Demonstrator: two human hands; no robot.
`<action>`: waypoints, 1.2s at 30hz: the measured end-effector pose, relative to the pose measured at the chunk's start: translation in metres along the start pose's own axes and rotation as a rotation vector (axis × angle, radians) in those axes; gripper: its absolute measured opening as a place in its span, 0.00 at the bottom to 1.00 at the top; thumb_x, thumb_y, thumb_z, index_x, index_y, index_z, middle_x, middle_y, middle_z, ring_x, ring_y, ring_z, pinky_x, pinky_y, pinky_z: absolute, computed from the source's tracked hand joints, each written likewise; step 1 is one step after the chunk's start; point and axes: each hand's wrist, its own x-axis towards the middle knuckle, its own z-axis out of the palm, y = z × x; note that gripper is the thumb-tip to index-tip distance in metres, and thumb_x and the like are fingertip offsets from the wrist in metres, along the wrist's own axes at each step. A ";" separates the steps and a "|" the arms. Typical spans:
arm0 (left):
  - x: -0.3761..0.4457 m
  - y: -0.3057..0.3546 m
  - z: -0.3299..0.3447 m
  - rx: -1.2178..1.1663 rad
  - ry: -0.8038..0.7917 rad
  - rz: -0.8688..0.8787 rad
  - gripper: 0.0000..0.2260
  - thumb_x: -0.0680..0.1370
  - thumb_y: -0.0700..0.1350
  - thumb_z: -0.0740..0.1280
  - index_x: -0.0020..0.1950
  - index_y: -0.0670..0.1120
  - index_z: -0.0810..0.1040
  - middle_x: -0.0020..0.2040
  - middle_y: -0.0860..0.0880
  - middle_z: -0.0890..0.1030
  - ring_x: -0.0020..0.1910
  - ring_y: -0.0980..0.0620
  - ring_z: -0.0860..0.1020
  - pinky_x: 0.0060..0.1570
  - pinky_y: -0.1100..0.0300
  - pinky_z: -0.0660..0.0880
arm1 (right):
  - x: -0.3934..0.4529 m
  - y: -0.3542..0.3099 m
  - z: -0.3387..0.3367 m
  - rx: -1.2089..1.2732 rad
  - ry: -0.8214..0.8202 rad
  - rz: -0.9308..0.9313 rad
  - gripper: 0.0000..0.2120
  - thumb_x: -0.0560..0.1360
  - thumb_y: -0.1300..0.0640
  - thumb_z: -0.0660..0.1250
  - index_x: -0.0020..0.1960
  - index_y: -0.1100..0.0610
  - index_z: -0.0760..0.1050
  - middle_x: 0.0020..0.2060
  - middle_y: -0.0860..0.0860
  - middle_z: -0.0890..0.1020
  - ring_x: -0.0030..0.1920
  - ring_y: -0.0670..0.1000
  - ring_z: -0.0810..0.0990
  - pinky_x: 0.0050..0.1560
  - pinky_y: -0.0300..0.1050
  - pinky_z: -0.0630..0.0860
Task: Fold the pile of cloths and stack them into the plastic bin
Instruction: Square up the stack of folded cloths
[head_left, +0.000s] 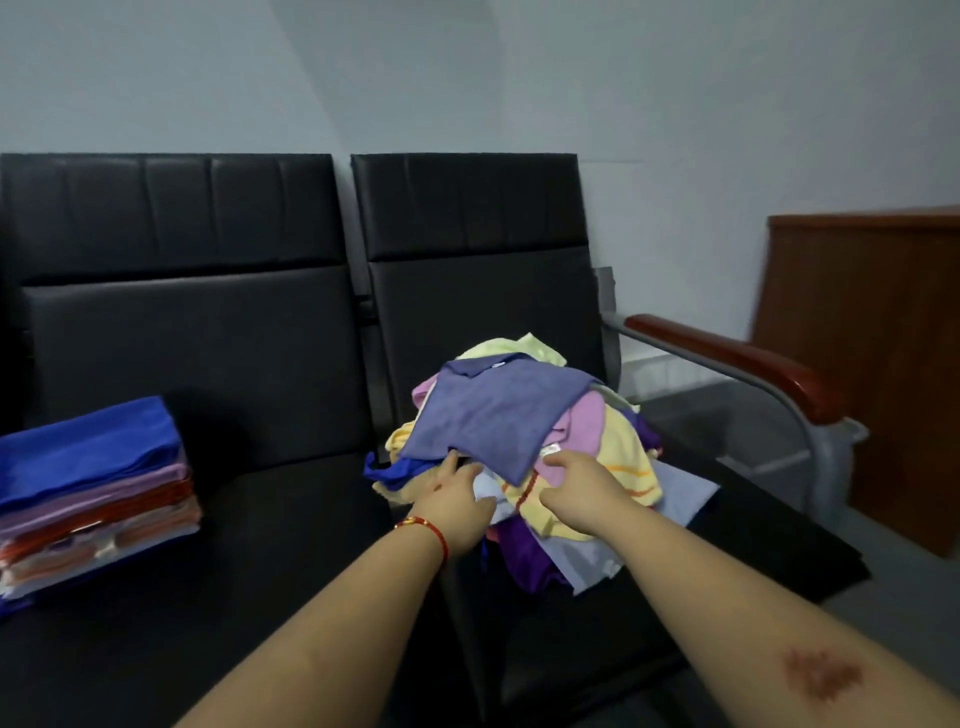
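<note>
So the bench is a black two-seat thing, and everything sits on its cushions: a folded stack at the far left edge of the left seat, and the loose pile of cloths heaped on the right seat, closer to the seam between the seats than to the armrest on the right. No plastic bin anywhere I can see, so where the folded ones end up is a guess. On top of the pile lies a blue-grey cloth, draped flat with its long side running from the back-right of the seat down toward the front-left, so its near edge hangs right at both hands. The left hand is at the pile's front-left side, fingers reaching forward and tucked just under that near edge; looks more like sliding in than a real pinch, but I can't tell for sure. The right hand is at the cloth's near-right corner, fingers curled down onto the pink and yellow stuff underneath; whether it actually grips anything I can't say either. Both hands are about equally close, so I'd guess it lifts straight up and toward the person.
</note>
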 end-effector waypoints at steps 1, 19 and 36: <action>0.005 0.004 0.004 0.020 0.001 0.013 0.24 0.80 0.49 0.59 0.75 0.50 0.60 0.78 0.49 0.52 0.75 0.46 0.57 0.70 0.56 0.57 | 0.004 0.007 -0.001 -0.018 0.000 -0.003 0.26 0.74 0.59 0.64 0.72 0.56 0.66 0.69 0.54 0.69 0.66 0.56 0.72 0.61 0.44 0.70; 0.103 0.015 0.058 0.133 0.243 0.119 0.12 0.79 0.52 0.58 0.56 0.46 0.72 0.55 0.48 0.74 0.54 0.47 0.73 0.48 0.55 0.70 | 0.111 0.025 0.022 -0.444 0.271 -0.322 0.15 0.77 0.53 0.61 0.63 0.50 0.71 0.60 0.49 0.72 0.60 0.52 0.69 0.59 0.46 0.67; 0.043 0.028 -0.084 0.084 0.530 0.337 0.11 0.81 0.47 0.58 0.57 0.50 0.78 0.54 0.51 0.74 0.54 0.49 0.75 0.53 0.55 0.72 | 0.060 -0.056 -0.035 -0.287 0.339 -0.265 0.11 0.78 0.57 0.58 0.55 0.52 0.77 0.49 0.53 0.81 0.51 0.58 0.78 0.38 0.45 0.66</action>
